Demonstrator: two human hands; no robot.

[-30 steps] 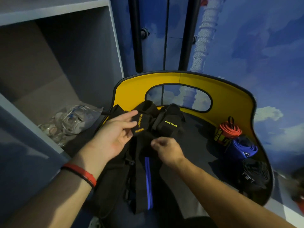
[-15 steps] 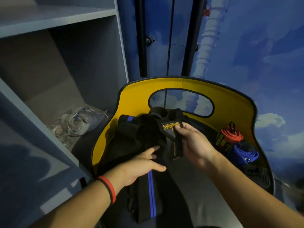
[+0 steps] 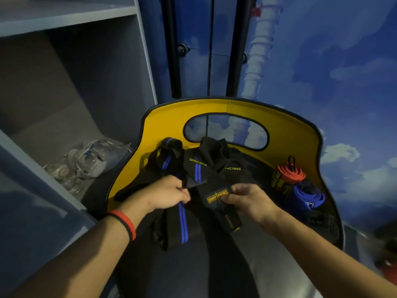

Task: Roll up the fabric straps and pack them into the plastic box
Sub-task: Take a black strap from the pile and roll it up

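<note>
Pinching black fabric strap point(image 3: 217, 197) labelled "SHARP SWORD": right hand point(image 3: 247, 201); left hand point(image 3: 169, 194) grips blue-striped black strap point(image 3: 182, 222) beside "XUEYING"-lettered black straps point(image 3: 233, 168).

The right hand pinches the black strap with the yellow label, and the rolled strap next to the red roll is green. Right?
No. The head view shows the rolled strap beside the red roll is blue, not green. The right hand does pinch the black strap with the yellow label; the left hand grips a blue-striped strap.
</note>
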